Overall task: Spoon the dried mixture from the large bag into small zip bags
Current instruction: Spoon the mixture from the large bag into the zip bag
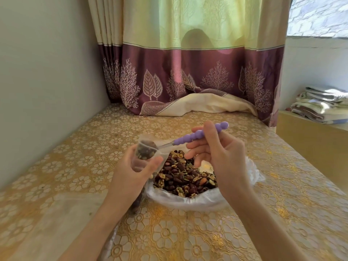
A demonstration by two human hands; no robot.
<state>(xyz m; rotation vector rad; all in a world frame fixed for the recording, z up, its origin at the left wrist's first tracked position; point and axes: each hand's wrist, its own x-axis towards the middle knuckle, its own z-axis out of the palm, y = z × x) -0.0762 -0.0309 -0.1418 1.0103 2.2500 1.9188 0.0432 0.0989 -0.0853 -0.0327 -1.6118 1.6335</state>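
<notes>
a: what were the hands doing?

b: the left hand [131, 172] gripped a small bag [146, 152], fingers behind it and thumb curled across the front. the right hand [216, 153] pinched the spoon [190, 137] by its handle, thumb and forefinger closed on it, the other fingers loosely curled below.

a: how did the spoon look?

b: a purple beaded handle on a thin metal neck. its long axis ran from upper right down to lower left, handle end pointing up and right, bowl end pointing into the mouth of the small bag. the bowl itself was hidden inside.

a: and the small bag?

b: clear plastic, mouth held open and tipped toward the spoon, with dark dried pieces in its upper part. it hung just above the near-left edge of the big bag [188, 201].

a: the big bag?

b: clear too, sitting on the table [188, 238] under both hands, its rim rolled down. the mix [186, 176] heaped in it was dark red fruit, pale walnut bits, green seeds and an almond or two.

a: further out?

b: a gold flower-patterned cloth covered the table, a curtain [188, 72] hung behind with its hem bunched on the tabletop, and folded cloths [320, 104] were stacked at far right.
</notes>
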